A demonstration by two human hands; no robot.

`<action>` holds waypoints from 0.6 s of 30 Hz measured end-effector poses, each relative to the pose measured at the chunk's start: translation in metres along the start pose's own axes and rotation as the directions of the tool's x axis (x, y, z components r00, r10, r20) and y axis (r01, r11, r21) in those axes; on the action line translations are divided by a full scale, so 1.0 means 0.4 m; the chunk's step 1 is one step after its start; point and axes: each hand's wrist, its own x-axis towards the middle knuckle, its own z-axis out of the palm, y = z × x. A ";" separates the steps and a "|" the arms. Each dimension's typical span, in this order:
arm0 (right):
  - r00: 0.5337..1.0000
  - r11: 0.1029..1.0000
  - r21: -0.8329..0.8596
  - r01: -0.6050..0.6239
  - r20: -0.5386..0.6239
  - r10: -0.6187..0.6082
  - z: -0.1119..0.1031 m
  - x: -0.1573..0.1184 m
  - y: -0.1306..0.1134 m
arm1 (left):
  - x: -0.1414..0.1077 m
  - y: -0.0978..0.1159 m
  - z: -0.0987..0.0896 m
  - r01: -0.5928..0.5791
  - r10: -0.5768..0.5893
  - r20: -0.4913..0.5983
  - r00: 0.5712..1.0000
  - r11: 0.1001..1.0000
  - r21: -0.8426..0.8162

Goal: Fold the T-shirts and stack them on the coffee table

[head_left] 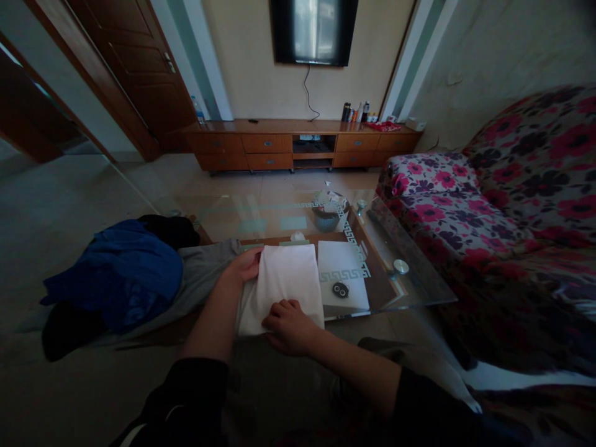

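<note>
A white cloth (291, 273), folded into a rough rectangle, lies on the glass table (419, 288) in front of me. My left hand (246, 264) rests at its upper left edge, with the fingers bent round that edge. Near the lower middle of the cloth, my right hand (291, 326) has its fingers curled against the fabric, pressing or pinching it. Right beside the cloth is a flat pale silver item (342, 261) with a small black round object (340, 290) on it.
Blue clothing (135, 273), grey fabric (205, 267) and black fabric (172, 231) are heaped at the left. A basket (327, 218) stands toward the table's back. A floral sofa (437, 198) is on the right, and a wooden cabinet (265, 144) stands beyond.
</note>
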 end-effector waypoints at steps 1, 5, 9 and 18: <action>1.000 1.000 -0.001 -0.001 0.003 0.001 0.001 -0.001 0.000 | 0.004 0.002 0.001 -0.023 0.023 -0.026 0.999 1.000 -0.003; 1.000 1.000 -0.005 -0.002 0.004 0.002 0.005 -0.002 0.001 | 0.022 -0.005 -0.004 -0.111 0.124 -0.157 0.980 0.990 0.089; 1.000 1.000 -0.006 -0.004 -0.006 0.004 0.006 -0.003 0.001 | 0.037 -0.024 -0.015 -0.174 0.217 -0.242 0.945 0.967 0.187; 1.000 1.000 -0.003 -0.003 0.006 0.003 0.004 -0.003 0.000 | 0.052 -0.056 -0.033 -0.193 0.398 -0.264 0.878 0.802 0.566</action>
